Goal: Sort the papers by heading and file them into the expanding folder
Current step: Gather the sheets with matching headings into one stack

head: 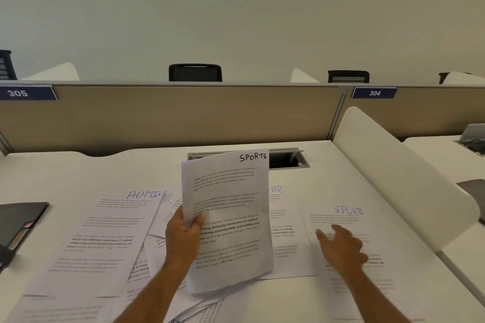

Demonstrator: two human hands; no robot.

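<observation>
My left hand point(183, 236) grips a stack of printed papers point(231, 220) by its left edge and holds it upright above the desk; the top sheet is headed SPORTS in black. My right hand point(341, 246) hovers with fingers spread over a sheet headed SPORTS point(349, 228) in blue, lying flat on the right. A sheet headed ADMIN point(105, 230) lies flat on the left. A sheet headed HR point(283, 220) lies behind the held stack, partly hidden. The dark expanding folder point(18, 225) lies at the left edge of the desk, coloured tabs showing.
More loose sheets point(162, 304) overlap at the desk's near edge. A cable hatch point(286, 158) stands open at the back of the white desk point(78, 167). A beige partition point(183, 115) closes the far side; a white curved divider point(399, 178) bounds the right.
</observation>
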